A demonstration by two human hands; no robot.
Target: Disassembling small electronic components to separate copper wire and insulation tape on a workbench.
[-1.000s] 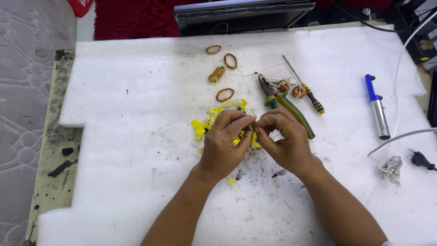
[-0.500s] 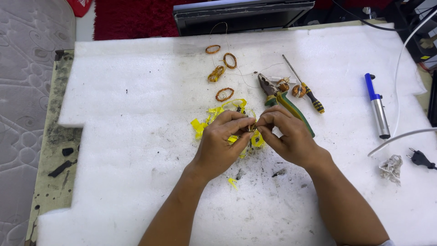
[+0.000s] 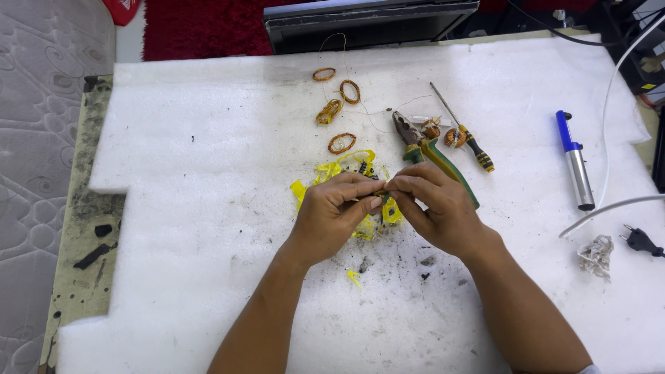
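Both hands — left hand (image 3: pixel 332 211), right hand (image 3: pixel 436 211) — pinch a small dark part wrapped in yellow tape scraps (image 3: pixel 364 181) just below the green-handled pliers (image 3: pixel 433 149) — it could slip and drop among the debris.

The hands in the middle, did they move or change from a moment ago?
Barely. The left hand and right hand still pinch a small part together over the yellow scraps; the fingertips have shifted slightly. Nothing was picked up or let go. The pliers, screwdriver and copper coils stayed put.

Yellow tape scraps (image 3: pixel 331 171); green-handled pliers (image 3: pixel 443 161)
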